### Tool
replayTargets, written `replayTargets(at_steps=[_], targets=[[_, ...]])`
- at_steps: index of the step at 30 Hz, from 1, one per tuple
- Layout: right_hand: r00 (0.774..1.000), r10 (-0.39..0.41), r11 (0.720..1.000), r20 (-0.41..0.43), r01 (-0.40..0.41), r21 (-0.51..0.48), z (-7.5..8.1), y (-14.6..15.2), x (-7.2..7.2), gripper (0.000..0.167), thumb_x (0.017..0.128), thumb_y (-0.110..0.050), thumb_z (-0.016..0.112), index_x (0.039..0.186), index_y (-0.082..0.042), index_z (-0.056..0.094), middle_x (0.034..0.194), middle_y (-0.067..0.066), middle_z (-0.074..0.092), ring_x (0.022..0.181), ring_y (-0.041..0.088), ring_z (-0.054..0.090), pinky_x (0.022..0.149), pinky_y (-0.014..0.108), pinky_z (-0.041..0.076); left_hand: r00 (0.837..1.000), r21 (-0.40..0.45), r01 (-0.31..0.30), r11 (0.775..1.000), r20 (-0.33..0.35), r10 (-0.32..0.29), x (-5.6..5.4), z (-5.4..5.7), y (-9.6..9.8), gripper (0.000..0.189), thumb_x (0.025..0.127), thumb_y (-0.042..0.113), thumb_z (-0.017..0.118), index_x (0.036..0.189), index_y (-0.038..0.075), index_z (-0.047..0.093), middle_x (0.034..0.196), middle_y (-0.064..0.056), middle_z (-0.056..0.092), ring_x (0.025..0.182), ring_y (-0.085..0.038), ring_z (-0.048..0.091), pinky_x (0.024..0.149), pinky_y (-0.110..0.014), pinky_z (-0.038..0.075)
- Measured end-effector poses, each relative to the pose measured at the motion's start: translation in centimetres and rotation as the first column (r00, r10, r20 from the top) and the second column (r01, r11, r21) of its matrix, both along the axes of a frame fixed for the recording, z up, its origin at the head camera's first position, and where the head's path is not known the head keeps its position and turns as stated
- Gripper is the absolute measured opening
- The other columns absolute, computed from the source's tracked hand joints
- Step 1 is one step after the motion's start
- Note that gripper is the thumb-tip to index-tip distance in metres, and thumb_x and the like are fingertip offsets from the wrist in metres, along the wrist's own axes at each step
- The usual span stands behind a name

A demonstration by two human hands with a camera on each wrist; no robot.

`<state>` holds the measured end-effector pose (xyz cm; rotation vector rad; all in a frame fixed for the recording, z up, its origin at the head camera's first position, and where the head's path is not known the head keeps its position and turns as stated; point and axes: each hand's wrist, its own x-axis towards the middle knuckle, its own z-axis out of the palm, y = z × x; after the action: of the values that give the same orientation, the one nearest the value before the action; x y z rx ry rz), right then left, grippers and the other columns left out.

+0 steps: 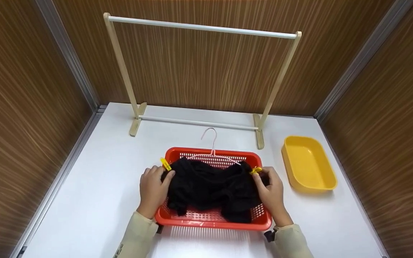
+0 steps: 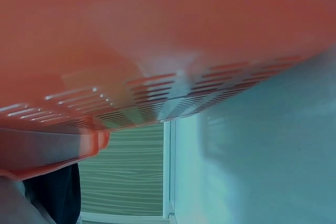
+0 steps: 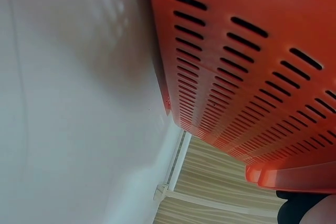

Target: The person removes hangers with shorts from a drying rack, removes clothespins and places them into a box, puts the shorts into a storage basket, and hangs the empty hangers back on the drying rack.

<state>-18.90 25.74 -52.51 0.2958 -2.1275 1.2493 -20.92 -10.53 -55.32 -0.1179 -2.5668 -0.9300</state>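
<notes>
A black garment (image 1: 213, 184) hangs on a pink wire hanger (image 1: 213, 152) over a red perforated basket (image 1: 213, 225). One yellow clothespin (image 1: 165, 164) sits at the garment's left shoulder, another clothespin (image 1: 256, 170) at its right shoulder. My left hand (image 1: 154, 188) pinches the cloth at the left edge, just below the clip. On the other side my right hand (image 1: 271, 191) grips the cloth at the right edge, its thumb tip against the lower end of the clip there. Both wrist views mostly show the basket's outer wall (image 2: 157, 24), with only a bit of black cloth (image 2: 60, 195).
Behind the basket stands a wooden rack with a white top bar (image 1: 203, 27) and splayed feet (image 1: 258, 138). A yellow tray (image 1: 308, 163) lies to the right on the white table (image 1: 95, 186). Wood-grain panels (image 1: 206, 71) enclose the back and sides.
</notes>
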Motion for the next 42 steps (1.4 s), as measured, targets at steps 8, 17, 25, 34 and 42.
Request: replayTargets(at_steps=[8, 17, 25, 34, 42], targets=[[0.999, -0.030, 1.000, 0.020, 0.030, 0.009, 0.3, -0.4, 0.2, 0.015, 0.087, 0.008, 0.075, 0.098, 0.007, 0.065, 0.089, 0.013, 0.067, 0.082, 0.010, 0.059, 0.080, 0.019, 0.044, 1.000, -0.019, -0.004, 1.000, -0.012, 0.004, 0.0, 0.0, -0.1, 0.032, 0.099, 0.039, 0.069, 0.086, 0.010, 0.064, 0.079, -0.004, 0.057, 0.077, -0.028, 0.052, 0.073, -0.040, 0.039], [0.999, -0.048, 0.999, -0.003, 0.048, 0.000, 0.1, -0.4, 0.1, 0.015, 0.086, 0.009, 0.075, 0.097, 0.006, 0.066, 0.088, 0.013, 0.067, 0.082, 0.009, 0.057, 0.079, 0.018, 0.043, 1.000, -0.023, 0.009, 1.000, 0.002, -0.009, -0.9, 0.0, -0.2, 0.032, 0.100, 0.040, 0.068, 0.090, 0.010, 0.066, 0.081, -0.005, 0.059, 0.076, -0.027, 0.051, 0.074, -0.041, 0.039], [0.999, -0.036, 0.999, -0.039, 0.036, 0.018, 0.0, -0.3, 0.1, 0.014, 0.086, 0.010, 0.075, 0.097, 0.007, 0.066, 0.090, 0.014, 0.068, 0.083, 0.013, 0.059, 0.081, 0.018, 0.043, 1.000, -0.018, 0.012, 1.000, 0.011, -0.011, -0.8, -0.1, -0.2, 0.032, 0.100, 0.041, 0.068, 0.090, 0.010, 0.066, 0.081, -0.004, 0.058, 0.077, -0.026, 0.050, 0.074, -0.039, 0.038], [0.998, 0.012, 1.000, -0.056, -0.013, -0.023, -0.4, 0.0, 0.1, 0.012, 0.086, 0.013, 0.073, 0.095, 0.007, 0.067, 0.092, 0.015, 0.069, 0.085, 0.017, 0.062, 0.085, 0.014, 0.045, 1.000, -0.021, 0.009, 1.000, -0.001, -0.009, -0.6, -0.4, -0.2, 0.032, 0.099, 0.041, 0.069, 0.088, 0.011, 0.066, 0.079, -0.003, 0.057, 0.075, -0.025, 0.050, 0.073, -0.039, 0.038], [0.996, 0.007, 1.000, -0.093, -0.010, -0.026, 0.0, 0.0, -0.1, 0.012, 0.086, 0.016, 0.072, 0.090, 0.007, 0.065, 0.085, 0.015, 0.065, 0.079, 0.015, 0.058, 0.079, 0.016, 0.044, 1.000, -0.009, 0.003, 1.000, 0.014, -0.003, -0.9, -0.1, -0.2, 0.032, 0.100, 0.041, 0.068, 0.088, 0.011, 0.066, 0.079, -0.003, 0.057, 0.074, -0.025, 0.049, 0.072, -0.038, 0.036]])
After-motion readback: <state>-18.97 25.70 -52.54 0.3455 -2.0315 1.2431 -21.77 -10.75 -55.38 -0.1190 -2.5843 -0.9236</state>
